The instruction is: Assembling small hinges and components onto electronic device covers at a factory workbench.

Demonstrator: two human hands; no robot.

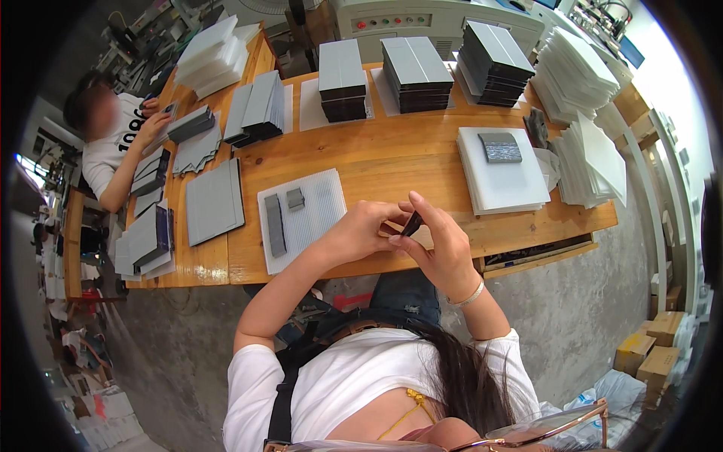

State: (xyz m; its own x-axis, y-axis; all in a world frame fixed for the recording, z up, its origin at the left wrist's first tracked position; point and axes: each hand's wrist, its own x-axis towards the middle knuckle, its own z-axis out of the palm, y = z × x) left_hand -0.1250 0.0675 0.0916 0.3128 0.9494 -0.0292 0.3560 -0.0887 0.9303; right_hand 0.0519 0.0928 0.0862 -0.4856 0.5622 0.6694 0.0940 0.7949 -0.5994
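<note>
Above the table's near edge, my right hand [446,252] pinches a small, thin dark piece [411,224] between thumb and forefinger. My left hand [363,232] is closed too, its fingertips meeting the same piece from the left; its exact kind is too small to tell. Beside my left hand lies a white ribbed sheet [312,203], bearing a narrow grey strip [277,226] and a small grey block [295,199]. Right of my hands, a stack of white sheets [493,184] carries a grey rectangular piece with a streaky surface [500,148].
Stacks of grey panels [418,64] line the wooden table's [361,151] far side. White sheet stacks [576,71] stand right and far left. Flat grey panels [215,200] lie at left. A co-worker [113,143] handles something at the left edge. A drawer [538,256] sits under the right side.
</note>
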